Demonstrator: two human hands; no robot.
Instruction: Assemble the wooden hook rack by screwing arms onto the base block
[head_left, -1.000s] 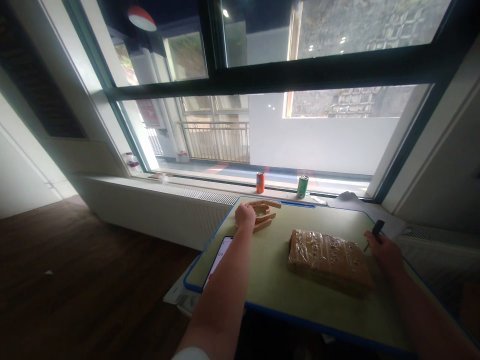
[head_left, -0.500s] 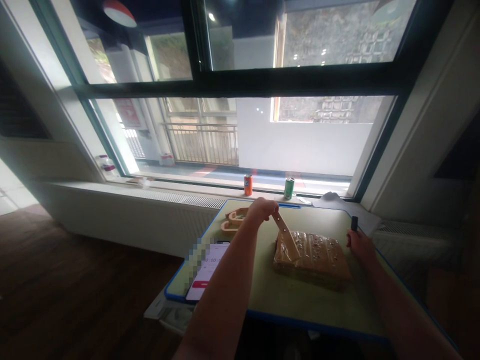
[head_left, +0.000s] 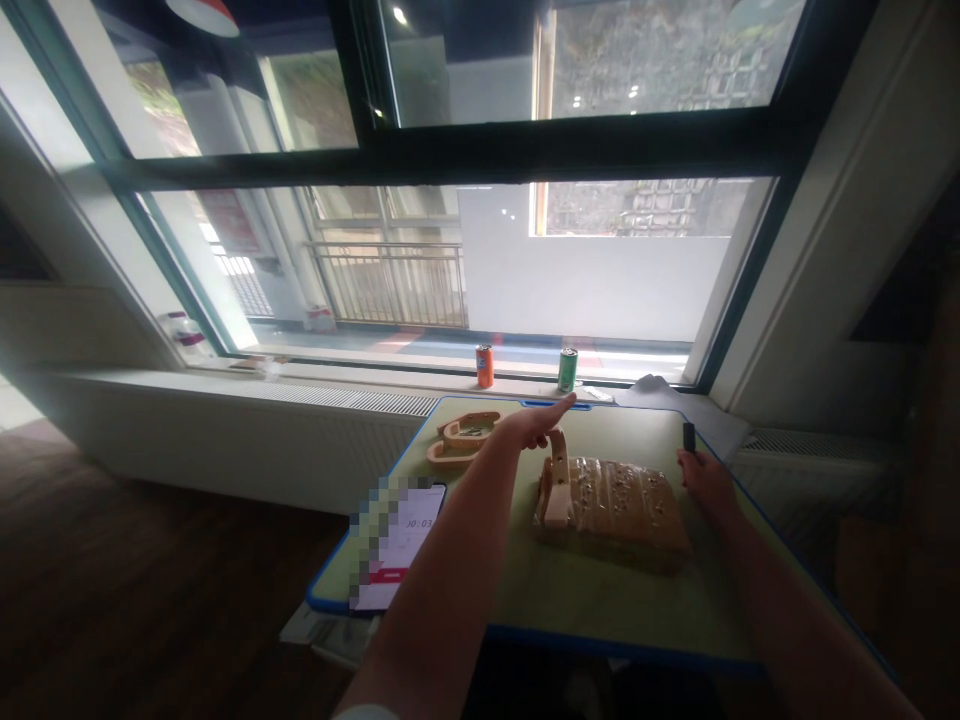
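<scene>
My left hand (head_left: 536, 425) is over the left end of a brown block (head_left: 626, 510) wrapped in clear tape. One digit points out to the right, while the others curl at the top of a pale tan strap (head_left: 559, 465) with small holes, which looks like leather. The strap rises bent from the block, its wider lower end (head_left: 556, 508) resting against the block's left side. Right of the block, my right hand (head_left: 705, 482) is closed around a black stick-like object (head_left: 688, 437); only its upper end shows, so its kind is unclear.
Similar curled tan straps (head_left: 454, 455) lie at the table's far left. A phone (head_left: 401, 550) showing a timer lies nearer me. The green table (head_left: 585, 620) has a blue edge. Orange can (head_left: 485, 367) and green can (head_left: 568, 370) stand on the windowsill; grey cloth (head_left: 667, 400) lies behind the table.
The strap slanted straight across the block's left part; it now stands more upright and bent. My left hand has turned, with one digit extended. The right hand keeps its hold. The view shifted slightly.
</scene>
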